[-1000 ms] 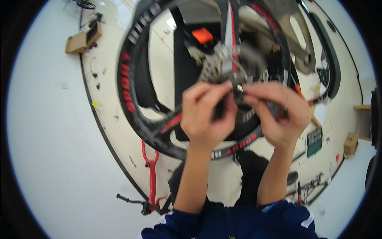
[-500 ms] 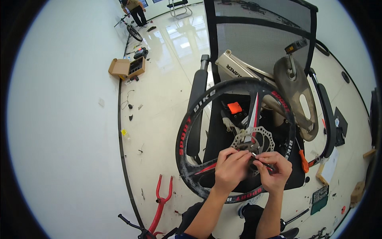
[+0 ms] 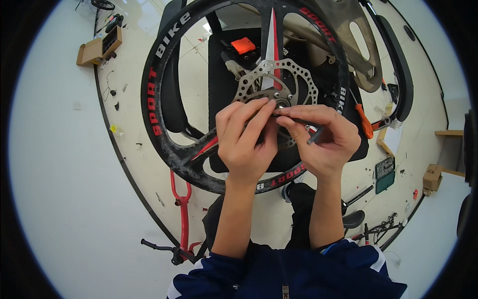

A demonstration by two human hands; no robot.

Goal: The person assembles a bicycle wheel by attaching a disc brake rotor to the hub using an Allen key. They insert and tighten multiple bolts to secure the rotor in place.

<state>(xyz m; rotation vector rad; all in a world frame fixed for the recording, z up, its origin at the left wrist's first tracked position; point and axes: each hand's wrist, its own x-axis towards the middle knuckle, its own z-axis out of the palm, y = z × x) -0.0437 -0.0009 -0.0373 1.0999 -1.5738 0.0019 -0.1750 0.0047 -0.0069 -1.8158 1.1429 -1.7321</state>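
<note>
A black bicycle wheel (image 3: 150, 92) with broad red-and-white-marked spokes lies over a black chair seat. At its centre a drilled metal brake disc (image 3: 302, 75) is bolted around the hub (image 3: 282, 103). My left hand (image 3: 245, 142) is closed, fingertips pinched together at the hub's left edge; whatever lies between them is hidden. In my right hand (image 3: 328, 142) is a dark hex key (image 3: 314, 134), its bent end sticking out below the index finger. Thumb and index fingertip of that hand meet at the hub, almost touching the left fingertips.
Behind the wheel, a bare metal bicycle frame (image 3: 366, 65) leans over the chair. An orange piece (image 3: 243, 45) and an orange-handled screwdriver (image 3: 364, 119) lie around the seat. A red fork (image 3: 184, 214) stands at lower left; an open cardboard box (image 3: 89, 54) sits by the wall.
My view has tipped downward and come closer, so the wheel appears higher and larger. Both hands stay at the hub, and the hex key shows more plainly below my right index finger.
</note>
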